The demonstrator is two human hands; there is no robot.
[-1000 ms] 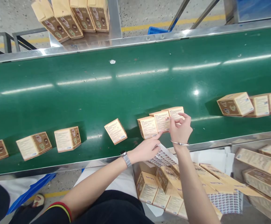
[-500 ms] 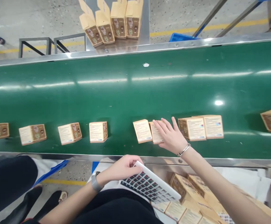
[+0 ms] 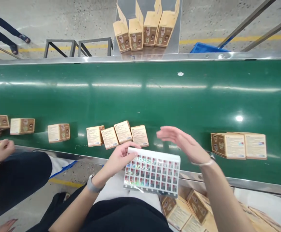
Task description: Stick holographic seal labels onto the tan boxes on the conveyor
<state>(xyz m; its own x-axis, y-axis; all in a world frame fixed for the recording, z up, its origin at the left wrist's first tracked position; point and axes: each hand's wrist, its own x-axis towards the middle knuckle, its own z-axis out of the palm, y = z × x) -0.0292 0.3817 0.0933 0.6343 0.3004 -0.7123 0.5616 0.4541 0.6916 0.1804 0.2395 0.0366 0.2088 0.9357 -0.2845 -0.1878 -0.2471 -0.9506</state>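
My left hand [image 3: 121,158] grips the upper left corner of a white sheet of stickers [image 3: 152,172], thumb on top. Rows of small, shiny, rainbow-glinting labels cover the sheet, which I hold above the belt's near edge. Over the green conveyor belt [image 3: 155,103], my right hand [image 3: 182,141] is raised with fingers stretched out, holding nothing. Left of it, several small cardboard boxes stand close together, the nearest being a cream-topped box [image 3: 139,135]. Farther right of that hand, a brown-sided box [image 3: 228,145] touches another box [image 3: 255,145].
At the left edge, a co-worker's hands [image 3: 0,150] are beside boxes on the belt. Open-flapped boxes [image 3: 135,33] stand on a side table beyond the far metal rail [image 3: 193,56]. More boxes [image 3: 180,214] lie below the near rail, beside my body.
My right hand has lifted off a box and opened out. Boxes near it now sit farther left, bunched together. The sticker sheet has turned to face up more fully. The view has shifted.
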